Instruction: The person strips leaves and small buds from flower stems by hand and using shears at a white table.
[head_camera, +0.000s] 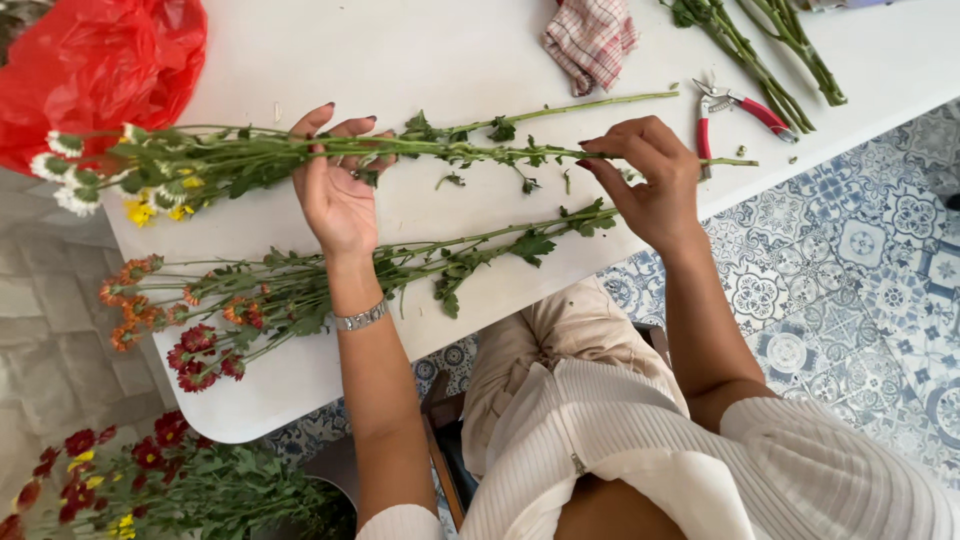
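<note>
Two bare hands work over one white table (450, 50), and every place below is given from that table. Across its middle lies one bunch of long green stems (450, 150) with white and yellow flower heads at the table's left end; both hands are on this bunch. The left hand (335, 190) lies palm up under the stems, fingers curled loosely round them in a half-closed hold, with one silver watch (360, 318) on its wrist. The right hand (645, 180) pinches the same stems nearer their cut ends, thumb and fingertips drawn narrow together on them. One second bunch (300, 290), with orange and dark red heads, lies along the table's near edge, just beside the left wrist and apart from the held stems. One pair of red-handled pruning shears (735, 105) rests on the table toward its right edge, near the right hand but not touching it. One checked cloth (590, 40) sits at the far edge, two more loose stems (770, 50) lie at the far right corner, and one red plastic bag (95, 65) covers the far left corner. One further cluster of red and yellow flowers (150, 480) stands below the table's near left corner.
</note>
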